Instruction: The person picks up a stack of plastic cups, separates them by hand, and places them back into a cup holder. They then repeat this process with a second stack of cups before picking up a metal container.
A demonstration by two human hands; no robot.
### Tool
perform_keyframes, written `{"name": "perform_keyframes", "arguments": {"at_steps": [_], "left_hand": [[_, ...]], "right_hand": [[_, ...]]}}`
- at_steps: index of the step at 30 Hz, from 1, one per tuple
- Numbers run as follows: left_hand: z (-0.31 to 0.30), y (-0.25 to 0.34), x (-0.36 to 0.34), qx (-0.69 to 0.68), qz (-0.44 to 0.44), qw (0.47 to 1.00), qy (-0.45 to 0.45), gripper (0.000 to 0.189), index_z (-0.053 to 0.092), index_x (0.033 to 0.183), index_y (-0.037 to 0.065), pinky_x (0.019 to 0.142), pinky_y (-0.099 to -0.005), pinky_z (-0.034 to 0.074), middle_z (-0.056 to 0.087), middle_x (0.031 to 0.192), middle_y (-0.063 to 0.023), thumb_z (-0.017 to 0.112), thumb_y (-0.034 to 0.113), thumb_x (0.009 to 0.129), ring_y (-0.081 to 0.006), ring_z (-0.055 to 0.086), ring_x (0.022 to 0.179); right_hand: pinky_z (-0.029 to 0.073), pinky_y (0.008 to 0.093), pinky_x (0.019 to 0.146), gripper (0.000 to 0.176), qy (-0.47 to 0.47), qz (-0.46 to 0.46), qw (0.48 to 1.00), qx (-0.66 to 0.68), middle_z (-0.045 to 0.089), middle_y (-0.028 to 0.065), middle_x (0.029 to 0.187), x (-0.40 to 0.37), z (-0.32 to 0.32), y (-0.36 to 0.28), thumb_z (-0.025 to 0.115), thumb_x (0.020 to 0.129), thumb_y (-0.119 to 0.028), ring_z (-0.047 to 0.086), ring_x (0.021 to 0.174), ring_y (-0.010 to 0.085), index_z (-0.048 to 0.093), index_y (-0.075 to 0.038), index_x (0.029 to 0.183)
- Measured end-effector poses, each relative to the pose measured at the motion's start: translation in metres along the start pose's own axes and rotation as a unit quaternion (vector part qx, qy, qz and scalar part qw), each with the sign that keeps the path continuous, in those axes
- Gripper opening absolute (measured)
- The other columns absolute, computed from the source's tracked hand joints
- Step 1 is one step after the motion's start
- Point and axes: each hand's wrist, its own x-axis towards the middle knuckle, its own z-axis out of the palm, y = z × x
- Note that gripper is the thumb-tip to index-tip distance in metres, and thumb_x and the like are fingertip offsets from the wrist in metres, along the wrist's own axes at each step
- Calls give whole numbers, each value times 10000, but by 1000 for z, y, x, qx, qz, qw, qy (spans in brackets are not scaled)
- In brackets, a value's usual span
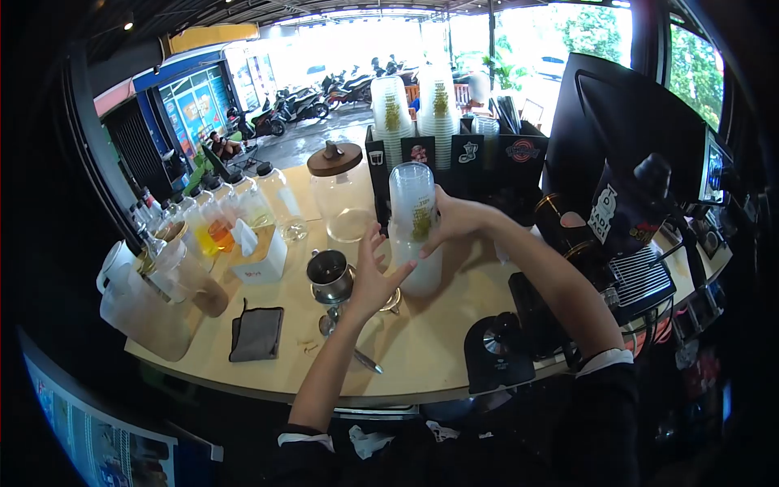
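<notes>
A pale wooden counter holds a tall stack of translucent, green-printed plastic cups. The right hand curls its fingers around the stack's right side; the left hand spreads its fingers wide beside it, contact unclear. A silver metal pitcher stands left of that hand, a black cup organizer behind the stack.

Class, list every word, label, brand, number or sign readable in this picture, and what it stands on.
"ADI" above "AGI", first letters uncertain: white print on the black rounded container at right.
Too blurred: green print on the held clear plastic cup stack.
Too small: print on the white boxy tissue holder.
Too small: red sticker's lettering on the black rectangular organizer.
No numbers readable.
</notes>
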Motion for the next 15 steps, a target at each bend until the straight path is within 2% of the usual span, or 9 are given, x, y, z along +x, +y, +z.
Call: {"name": "perform_keyframes", "arguments": {"at_steps": [1,2,4,5,7,8,10,15], "left_hand": [[3,-2,-3,3,-19,1000,-11,934,138,1402,53,1011,-478,337,213,1429,-173,758,247,730,-308,277,1309],[5,-3,-5,6,-38,999,-23,963,126,1405,48,1009,-489,336,201,1430,-192,767,264,720,-319,275,1310],[9,-4,-6,9,-34,999,-24,996,105,1407,36,1009,-498,331,208,1419,-220,774,283,711,-331,275,1310],[11,-5,-5,12,-31,999,-24,992,105,1408,42,1008,-504,329,221,1417,-212,771,281,713,-330,279,1309],[15,-8,-4,16,-28,999,-23,988,105,1410,48,1006,-510,326,234,1415,-203,768,278,715,-329,282,1308],[16,-9,-3,25,-12,999,-22,978,118,1398,14,1007,-478,339,264,1392,-214,760,293,715,-335,317,1285],[18,-11,-4,36,5,999,-20,971,131,1386,-21,1007,-445,352,294,1368,-226,753,307,716,-340,351,1262],[23,-11,-4,43,12,999,-19,915,139,1384,-28,1024,-427,330,320,1354,-235,716,297,754,-340,356,1258]], "right_hand": [[396,343,978,1287,30,-9,999,20,524,209,1152,-1,12,8,882,434,-265,529,1085,326,27,38,1347],[396,343,978,1287,29,-9,999,20,524,209,1152,0,22,16,882,434,-265,529,1085,326,27,38,1347],[414,352,956,1198,107,-38,992,47,536,206,1141,2,35,28,878,434,-271,539,1074,316,144,34,1331],[414,352,956,1198,107,-38,992,46,536,206,1141,0,36,28,878,434,-271,539,1074,316,144,34,1331],[431,352,930,1017,109,4,993,35,559,196,1111,-2,39,28,866,445,-277,559,1048,295,323,34,1247],[431,352,930,1017,108,3,994,35,559,196,1111,-5,40,26,866,445,-277,559,1048,295,323,34,1247],[447,343,897,837,131,8,991,39,580,187,1083,-10,40,23,852,460,-285,578,1017,273,447,32,1121],[454,332,875,804,160,2,987,27,592,174,1038,-21,30,4,845,459,-287,590,977,265,464,29,1092]]}}
